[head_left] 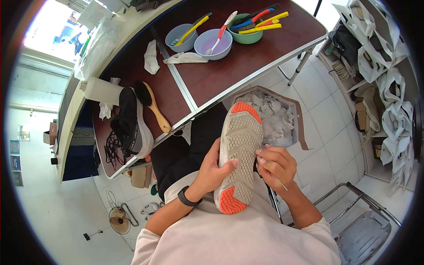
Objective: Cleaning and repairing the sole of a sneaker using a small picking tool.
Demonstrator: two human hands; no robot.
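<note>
My left hand (213, 170) grips a shoe (240, 154) above my lap, its sole turned up toward me. That sole is beige with a honeycomb tread and orange patches at both ends. Pinched in my right hand (276, 165) is a thin pale stick (280, 182), its working end close to the sole's right edge. I cannot make out whether the tip touches. A second shoe (136, 126), black with a pale sole, lies on its side on the table at the left, next to a wooden-handled brush (154, 108).
On the dark red folding table (176, 119) stand a grey bowl (182, 39), a lilac bowl (213, 46) and a green bowl (247, 37) with brushes. Beyond the shoe, a bin (300, 119) holds crumpled white waste. A metal-framed chair (364, 234) stands at the lower right, shelves at the right.
</note>
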